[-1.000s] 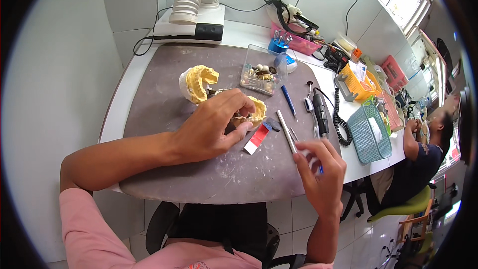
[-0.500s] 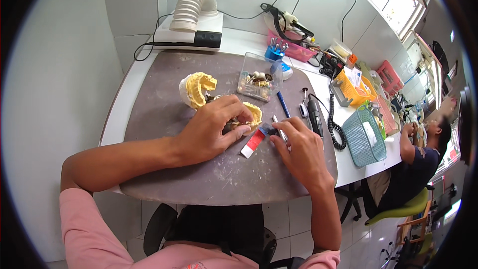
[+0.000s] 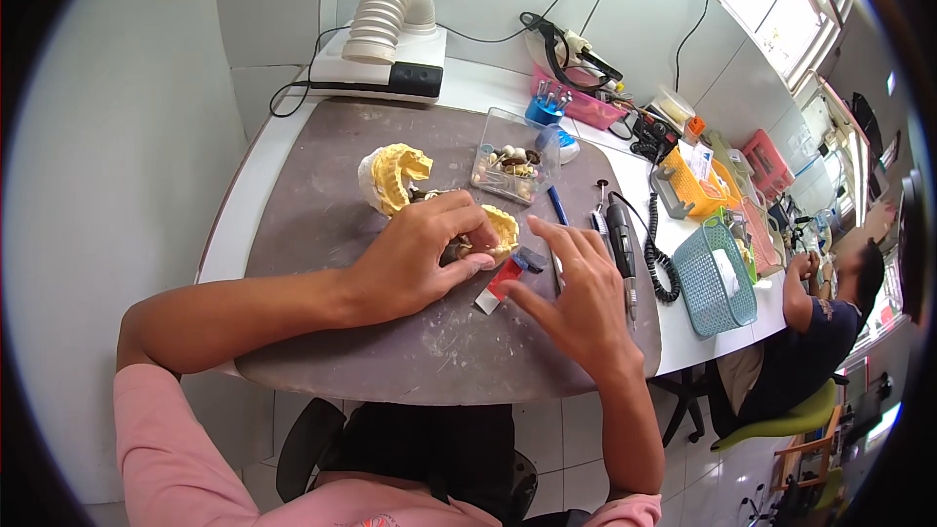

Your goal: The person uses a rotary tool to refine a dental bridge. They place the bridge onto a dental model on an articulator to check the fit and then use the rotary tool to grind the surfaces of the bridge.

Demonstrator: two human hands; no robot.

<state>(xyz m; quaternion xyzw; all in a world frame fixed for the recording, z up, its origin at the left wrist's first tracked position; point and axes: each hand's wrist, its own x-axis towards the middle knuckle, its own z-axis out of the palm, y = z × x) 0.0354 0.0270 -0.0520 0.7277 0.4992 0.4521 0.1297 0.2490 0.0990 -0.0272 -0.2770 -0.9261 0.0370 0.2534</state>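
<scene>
My left hand [image 3: 415, 252] is closed around a yellow plaster dental cast [image 3: 503, 228], its fingertips and thumb at the cast's near side. A second dental cast [image 3: 398, 179], yellow with a white base, stands behind that hand. My right hand [image 3: 586, 307] is raised over the mat with fingers apart and nothing in it. Between the hands lie a red and white paper strip [image 3: 498, 286] and a crumpled dark blue piece [image 3: 530, 260]. A slim tool lies partly hidden behind the right hand's fingers.
A clear box [image 3: 508, 161] of polishing bits stands behind the cast. A dark handpiece [image 3: 621, 239] with a coiled cord lies on the right, beyond it a teal basket [image 3: 712, 273]. A white extractor with a hose [image 3: 390, 15] stands at the back. A co-worker [image 3: 830, 303] sits far right.
My right hand has lifted off the slim white tool and spread its fingers. More of the dark blue piece now shows. The left hand stays on the cast.
</scene>
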